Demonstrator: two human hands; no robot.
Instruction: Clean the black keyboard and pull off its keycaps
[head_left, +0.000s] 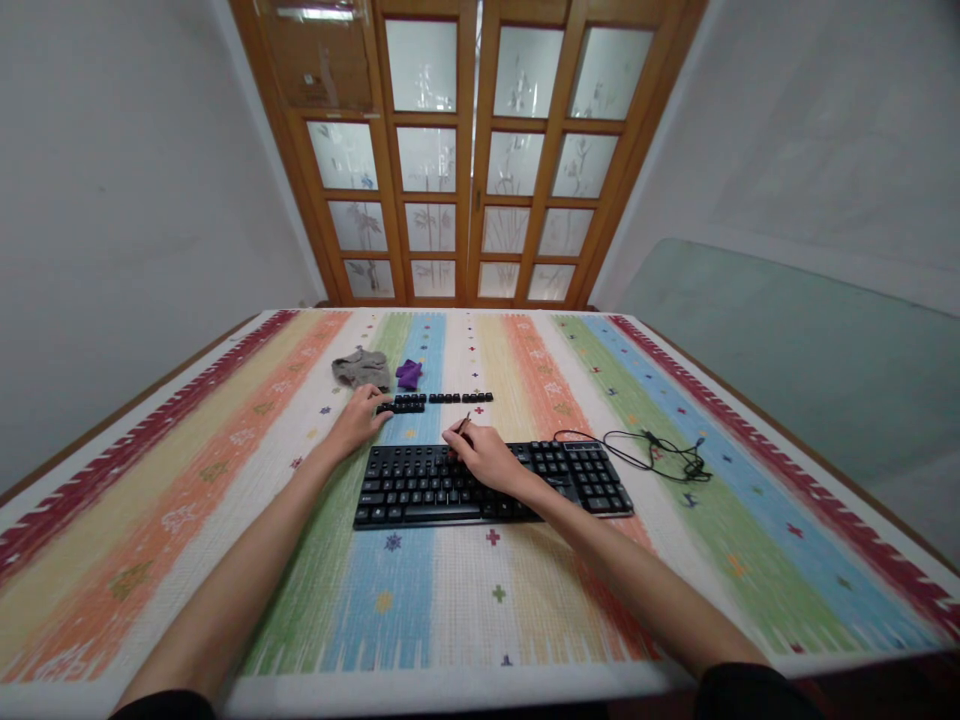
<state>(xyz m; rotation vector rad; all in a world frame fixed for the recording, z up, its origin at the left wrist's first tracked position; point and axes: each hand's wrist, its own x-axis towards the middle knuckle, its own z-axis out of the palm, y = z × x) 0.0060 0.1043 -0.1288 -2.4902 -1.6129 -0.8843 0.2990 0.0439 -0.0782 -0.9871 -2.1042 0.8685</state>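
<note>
A black keyboard (427,497) lies on the striped cloth in front of me, with bare spots in its top row. My right hand (484,458) is over its upper middle, closed around a slim, dark brown tool (465,424) whose kind I cannot make out. Behind the keyboard, loose black keycaps (446,398) are lined up in short rows. At the left end of these rows is my left hand (364,416), its thumb and index finger pinching around a keycap (387,407). That keycap is partly hidden by the fingers.
A crumpled grey cloth (361,368) and a small purple cloth (409,375) lie beyond the keycaps. The keyboard's black cable (637,460) is loosely coiled at the right. Under everything is a striped tablecloth (540,600); wooden glass doors (471,150) stand behind the table.
</note>
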